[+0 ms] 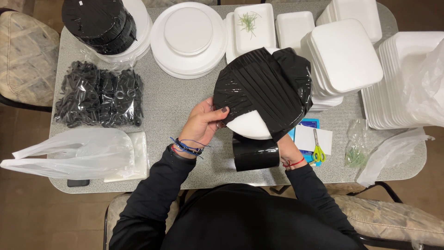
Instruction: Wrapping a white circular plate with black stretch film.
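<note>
My left hand point(203, 122) grips the left edge of a round white foam plate point(249, 125) that is partly wrapped in shiny black film point(266, 88). The plate is held tilted above the table. My right hand point(287, 150) is mostly hidden beneath the plate and film; only the wrist with a red string shows. It seems to support the plate from below. A roll of black film point(255, 155) lies on the table just under the plate, between my two forearms.
Grey table point(185, 115) holds stacks of white foam plates point(188, 37) and trays point(344, 58), a stack wrapped in black point(99, 21), a bag of black rings point(99, 95), clear plastic bags point(74, 153), green-handled scissors point(317, 150) on paper. Chairs stand left and right.
</note>
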